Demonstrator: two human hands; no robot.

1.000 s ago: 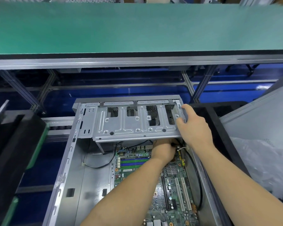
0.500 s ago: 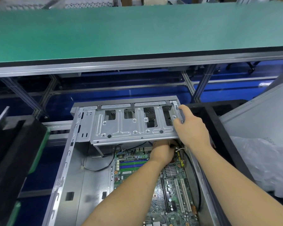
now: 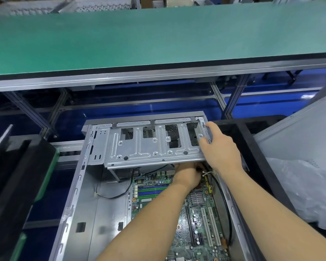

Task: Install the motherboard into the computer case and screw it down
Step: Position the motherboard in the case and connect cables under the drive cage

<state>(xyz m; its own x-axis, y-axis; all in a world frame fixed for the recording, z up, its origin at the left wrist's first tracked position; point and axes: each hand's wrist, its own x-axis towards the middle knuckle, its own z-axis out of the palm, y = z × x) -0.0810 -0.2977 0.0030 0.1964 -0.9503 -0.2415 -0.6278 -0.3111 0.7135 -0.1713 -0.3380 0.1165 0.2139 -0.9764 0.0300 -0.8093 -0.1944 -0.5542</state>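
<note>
Head view is showing the motherboard [image 3: 196, 213] already lying inside the computer case [image 3: 87, 213], unscrewed I'm judging, while my right hand [image 3: 219, 147] is gripping the drive cage [image 3: 149, 146] and my left hand [image 3: 187, 176] is reaching beneath, fingers hidden.

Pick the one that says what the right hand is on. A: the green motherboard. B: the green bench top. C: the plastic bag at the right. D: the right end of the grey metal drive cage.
D: the right hand grips the right end of the drive cage.
</note>
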